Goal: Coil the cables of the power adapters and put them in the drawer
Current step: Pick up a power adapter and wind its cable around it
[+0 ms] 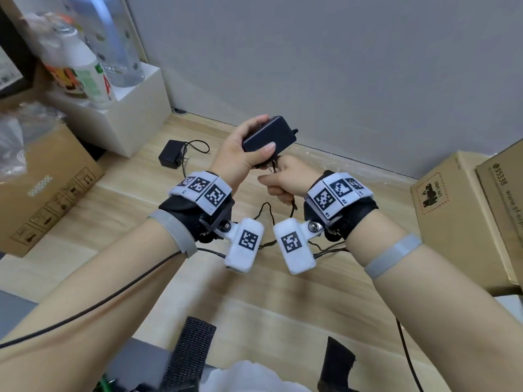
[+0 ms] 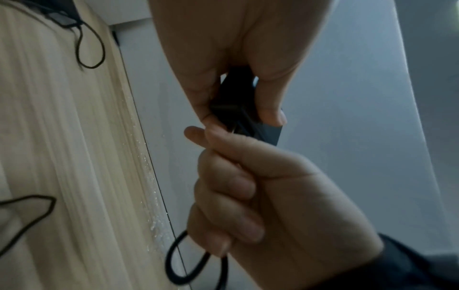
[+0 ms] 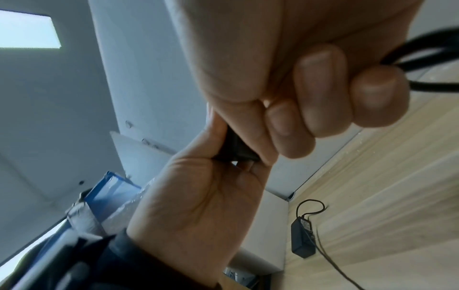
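Left hand (image 1: 243, 154) holds black adapter (image 1: 270, 134) above desk, right hand (image 1: 285, 179) grips its cable (image 1: 268, 219).

Adapter is a matte black rectangular block, lifted clear of the wooden desk (image 1: 141, 193) near the wall; left thumb on top, fingers wrapped under it, wrist raised. Right hand sits just below and touching the adapter's near end, fingers curled tight in a fist around thin black cable, loops sticking out of the fist and the rest trailing down onto the desk between the wrists. A second, smaller adapter (image 1: 170, 157) lies flat on the desk to the left, well apart, its cable loose beside it.
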A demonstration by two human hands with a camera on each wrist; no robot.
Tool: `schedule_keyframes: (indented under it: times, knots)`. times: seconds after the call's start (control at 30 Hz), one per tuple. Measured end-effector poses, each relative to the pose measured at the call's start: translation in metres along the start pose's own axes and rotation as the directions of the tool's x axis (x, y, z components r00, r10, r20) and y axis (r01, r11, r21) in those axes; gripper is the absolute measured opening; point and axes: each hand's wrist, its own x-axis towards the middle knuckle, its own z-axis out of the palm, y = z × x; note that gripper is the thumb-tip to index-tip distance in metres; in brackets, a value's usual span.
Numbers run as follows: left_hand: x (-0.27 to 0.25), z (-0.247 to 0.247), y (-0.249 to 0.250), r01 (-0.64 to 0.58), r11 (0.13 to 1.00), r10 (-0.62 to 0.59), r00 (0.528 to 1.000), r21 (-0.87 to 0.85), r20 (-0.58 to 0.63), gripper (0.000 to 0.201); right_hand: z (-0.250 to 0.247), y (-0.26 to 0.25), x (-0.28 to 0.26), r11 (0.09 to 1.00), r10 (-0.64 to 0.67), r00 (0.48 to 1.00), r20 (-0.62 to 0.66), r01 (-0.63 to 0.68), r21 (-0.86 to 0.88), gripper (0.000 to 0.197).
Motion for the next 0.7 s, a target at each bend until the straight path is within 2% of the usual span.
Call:
schedule_keyframes:
  times: [0.07, 0.17, 0.23, 0.27, 0.33, 0.43, 0.5, 0.6, 0.7]
  knots:
    - [0.001, 0.000, -0.002, -0.038, 0.995, 0.036, 0.999, 0.096, 0.025, 0.053, -0.001, 0.001, -0.003, 0.999, 0.008, 0.999, 0.049, -0.006, -0.039, 0.008]
    - [0.002, -0.001, -0.007, -0.069, 0.970, 0.061, 0.997, 0.233, 0.040, 0.053, 0.000, 0.008, -0.006, 0.996, 0.041, 0.995, 0.086, -0.034, -0.079, 0.013]
    - [0.005, -0.005, -0.011, -0.066, 0.952, 0.068, 0.998, 0.299, 0.003, 0.053, 0.001, 0.010, -0.007, 0.992, 0.050, 0.992, 0.113, -0.036, -0.122, 0.022]
    - [0.006, -0.008, -0.013, -0.055, 0.946, 0.063, 0.998, 0.319, -0.014, 0.053, 0.002, 0.010, -0.008, 0.988, 0.044, 0.992, 0.121, -0.025, -0.156, 0.020]
    - [0.009, -0.016, -0.017, -0.030, 0.922, 0.045, 0.999, 0.385, -0.030, 0.053, 0.002, 0.006, -0.010, 0.974, -0.002, 0.995, 0.100, 0.024, -0.225, 0.013]
    - [0.012, -0.023, -0.023, -0.037, 0.814, 0.042, 0.999, 0.580, 0.005, 0.053, -0.001, 0.000, -0.013, 0.933, -0.083, 0.996, 0.034, 0.090, -0.349, 0.013]
    - [0.012, -0.025, -0.026, -0.004, 0.771, -0.020, 0.999, 0.636, 0.030, 0.051, -0.005, -0.005, -0.013, 0.861, -0.155, 0.988, 0.017, 0.143, -0.488, 0.011]
    - [0.010, -0.031, -0.027, 0.154, 0.829, -0.220, 0.974, 0.538, 0.060, 0.050, -0.017, -0.011, -0.011, 0.703, -0.269, 0.963, -0.014, 0.187, -0.686, 0.015]
    - [0.009, -0.033, -0.024, 0.244, 0.819, -0.363, 0.921, 0.519, 0.139, 0.047, -0.028, -0.003, -0.001, 0.663, -0.276, 0.960, -0.040, 0.160, -0.731, 0.013]
